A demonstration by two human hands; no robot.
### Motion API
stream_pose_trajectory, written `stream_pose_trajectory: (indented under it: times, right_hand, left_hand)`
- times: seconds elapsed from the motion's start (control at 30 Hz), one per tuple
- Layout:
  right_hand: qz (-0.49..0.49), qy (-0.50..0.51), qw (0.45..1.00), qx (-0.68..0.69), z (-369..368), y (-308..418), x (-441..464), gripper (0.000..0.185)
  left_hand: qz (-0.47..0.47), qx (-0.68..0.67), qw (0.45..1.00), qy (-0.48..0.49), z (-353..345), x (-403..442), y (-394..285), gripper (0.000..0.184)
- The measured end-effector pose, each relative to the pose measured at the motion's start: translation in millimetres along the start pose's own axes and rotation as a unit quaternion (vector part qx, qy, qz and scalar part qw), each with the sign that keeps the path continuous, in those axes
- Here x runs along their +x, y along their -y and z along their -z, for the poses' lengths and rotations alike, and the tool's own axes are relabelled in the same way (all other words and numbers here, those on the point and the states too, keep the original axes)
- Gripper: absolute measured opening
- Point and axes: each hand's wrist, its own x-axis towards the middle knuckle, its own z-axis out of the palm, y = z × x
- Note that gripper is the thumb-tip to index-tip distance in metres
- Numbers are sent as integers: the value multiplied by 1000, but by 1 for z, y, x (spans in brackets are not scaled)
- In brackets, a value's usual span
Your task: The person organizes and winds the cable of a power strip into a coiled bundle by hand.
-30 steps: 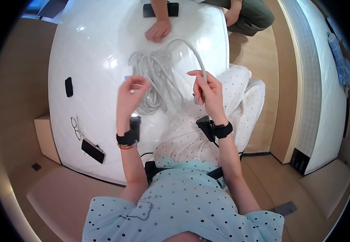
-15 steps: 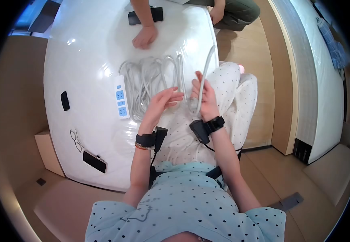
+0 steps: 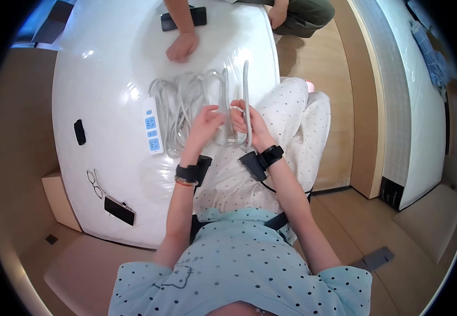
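Observation:
A white power strip (image 3: 152, 125) with blue sockets lies on the bed at the left of a looped grey cable (image 3: 182, 108). My left hand (image 3: 204, 128) hovers at the right part of the loops, fingers loosely bent and apart, with nothing visible in them. My right hand (image 3: 252, 125) is closed around the cable's free section (image 3: 246, 84), which rises past the fingers as a long bend. A plug-like end (image 3: 232, 139) shows below the hands, close to my right palm. Black bands with small boxes are strapped to both wrists.
Across the bed (image 3: 102, 68), another person's fist (image 3: 181, 47) rests beside a dark phone (image 3: 184, 19). Toward the left lie a small black item (image 3: 80, 132), glasses (image 3: 95, 183) and another phone (image 3: 119, 211). My bent legs (image 3: 297, 121) are at the bed's right edge.
My right hand has moved left with the cable, whose raised section now stands closer to the loops. My left hand's stretched fingers have bent. The whole view has shifted slightly.

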Motion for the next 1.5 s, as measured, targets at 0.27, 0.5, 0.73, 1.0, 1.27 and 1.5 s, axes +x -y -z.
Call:
stream_pose_trajectory:
  times: [0.27,0.5,0.73,1.0,1.27,1.5]
  right_hand:
    - [23,-85,996,10,-12,1,-1,29]
    - [47,-178,975,-125,-15,-16,16,45]
    - [86,-192,911,-354,-17,-25,31,49]
    - [19,-123,922,-367,-20,-19,25,48]
    - [-14,-66,955,-287,-20,-8,14,30]
    - [150,-100,966,-188,-26,-6,1,16]
  left_hand:
    - [-40,58,997,-45,-6,8,7,21]
    - [-30,36,997,-69,35,9,-19,24]
    - [-151,204,967,24,13,21,29,24]
    - [-110,159,977,-88,14,9,9,21]
    - [-218,305,901,-220,8,-5,1,28]
    - [-244,363,848,-300,34,-3,3,21]
